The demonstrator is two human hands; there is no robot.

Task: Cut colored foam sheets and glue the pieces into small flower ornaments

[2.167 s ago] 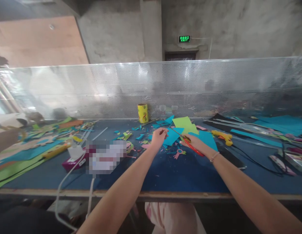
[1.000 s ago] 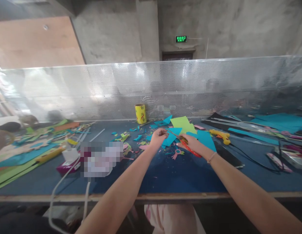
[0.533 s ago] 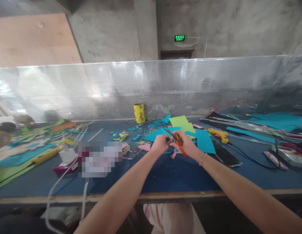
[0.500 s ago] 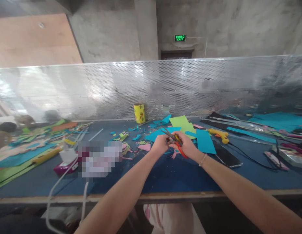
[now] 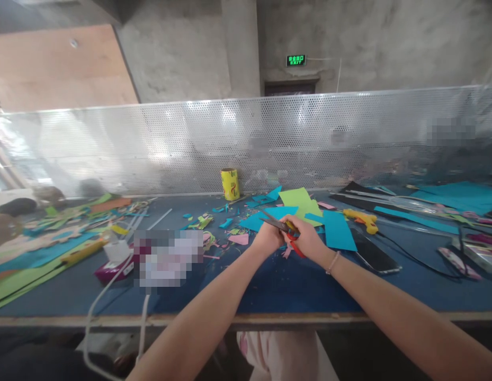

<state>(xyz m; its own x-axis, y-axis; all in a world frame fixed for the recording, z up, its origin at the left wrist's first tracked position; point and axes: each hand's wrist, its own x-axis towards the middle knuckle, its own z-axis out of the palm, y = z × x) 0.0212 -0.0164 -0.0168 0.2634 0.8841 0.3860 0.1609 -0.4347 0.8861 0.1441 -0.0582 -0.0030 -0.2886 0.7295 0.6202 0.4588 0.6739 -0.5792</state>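
My right hand [image 5: 307,239] is closed round the red handles of a pair of scissors [image 5: 283,228], whose blades point left and away from me. My left hand [image 5: 268,239] is pressed against it, fingers curled at the blades; what it pinches is hidden. Both hands hover over the blue worktable [image 5: 269,286], just in front of a cyan paper sheet [image 5: 265,218] and a lime green sheet [image 5: 299,200]. Small paper offcuts lie around them.
A yellow tape roll [image 5: 230,183] stands by the perforated metal screen [image 5: 246,143]. A yellow glue gun [image 5: 360,219] with black cord, a dark phone [image 5: 375,256] and cyan sheets [image 5: 340,232] lie to the right. A white cable [image 5: 106,296] and coloured paper strips [image 5: 39,259] lie left.
My hands came together: the right hand brought the scissors left toward the left hand, which let go of the cyan sheet; both drew slightly nearer to me.
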